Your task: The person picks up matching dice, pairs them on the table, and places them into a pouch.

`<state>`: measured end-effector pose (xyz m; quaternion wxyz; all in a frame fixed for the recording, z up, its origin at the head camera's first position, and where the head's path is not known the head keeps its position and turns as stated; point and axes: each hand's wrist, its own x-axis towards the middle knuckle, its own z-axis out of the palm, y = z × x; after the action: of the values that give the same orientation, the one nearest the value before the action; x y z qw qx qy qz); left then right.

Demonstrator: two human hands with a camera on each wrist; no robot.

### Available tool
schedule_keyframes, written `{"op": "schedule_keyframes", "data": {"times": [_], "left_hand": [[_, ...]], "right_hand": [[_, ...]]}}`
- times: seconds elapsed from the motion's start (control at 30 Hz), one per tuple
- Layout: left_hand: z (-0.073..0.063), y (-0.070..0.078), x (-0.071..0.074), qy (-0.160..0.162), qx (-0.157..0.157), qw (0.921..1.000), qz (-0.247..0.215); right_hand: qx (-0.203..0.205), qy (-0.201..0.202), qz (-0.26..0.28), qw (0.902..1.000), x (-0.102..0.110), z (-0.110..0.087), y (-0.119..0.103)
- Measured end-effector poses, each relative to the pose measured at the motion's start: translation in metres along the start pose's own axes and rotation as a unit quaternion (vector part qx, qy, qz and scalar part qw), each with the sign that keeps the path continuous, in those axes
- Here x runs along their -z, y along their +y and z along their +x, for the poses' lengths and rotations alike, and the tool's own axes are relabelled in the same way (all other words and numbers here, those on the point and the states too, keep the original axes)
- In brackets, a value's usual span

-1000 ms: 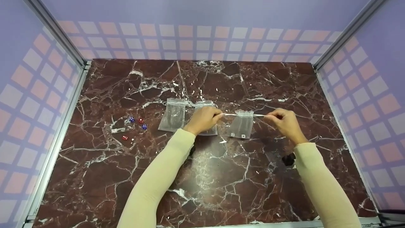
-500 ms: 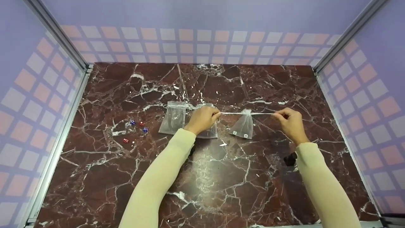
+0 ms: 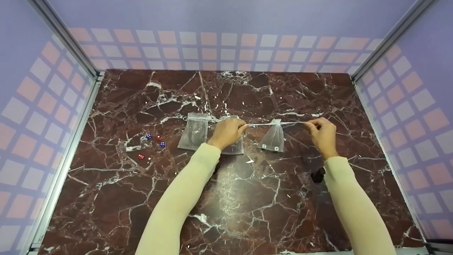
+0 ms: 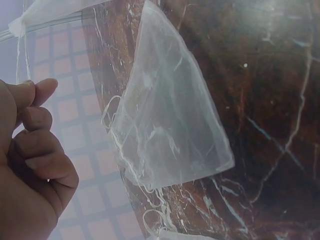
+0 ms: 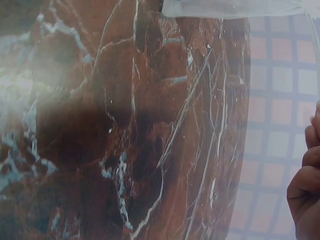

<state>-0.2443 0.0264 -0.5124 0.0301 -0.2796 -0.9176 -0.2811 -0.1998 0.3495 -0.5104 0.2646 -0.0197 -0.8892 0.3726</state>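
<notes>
Both my arms [image 3: 182,193] extended forward, angled inward. My left hand [image 3: 226,133] holds a pinch, back upward, lower fingers [image 4: 57,167] curled in. My right hand [image 3: 324,135], well apart from the left, pinches too.

On either side of the cinched pouch [image 3: 274,138], we lose the ends of its drawstring [image 3: 293,123] inside the left grip [image 3: 226,132] and right grip [image 3: 322,134]. The dice [image 3: 276,148] within it are too small for us to read. To its left, the left grip hides part of a flat pouch [image 3: 236,147]. The right wrist view's top edge crops the cinched pouch for us.
</notes>
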Motion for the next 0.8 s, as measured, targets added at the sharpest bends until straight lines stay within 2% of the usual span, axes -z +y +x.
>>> {"op": "schedule_keyframes", "data": {"times": [0.37,0.53,0.8], "left_hand": [[-0.001,0.001,0.002,-0.004,0.032,0.9994,0.016],[-0.003,-0.002,0.005,-0.001,0.034,0.9993,0.016],[-0.011,-0.011,0.01,0.001,0.048,0.9988,0.008]], "right_hand": [[-0.063,-0.023,0.033,0.9972,-0.008,-0.001,-0.002],[-0.064,-0.034,0.046,0.9963,-0.008,-0.003,-0.002],[-0.067,-0.028,0.048,0.9962,-0.012,-0.008,-0.003]]}}
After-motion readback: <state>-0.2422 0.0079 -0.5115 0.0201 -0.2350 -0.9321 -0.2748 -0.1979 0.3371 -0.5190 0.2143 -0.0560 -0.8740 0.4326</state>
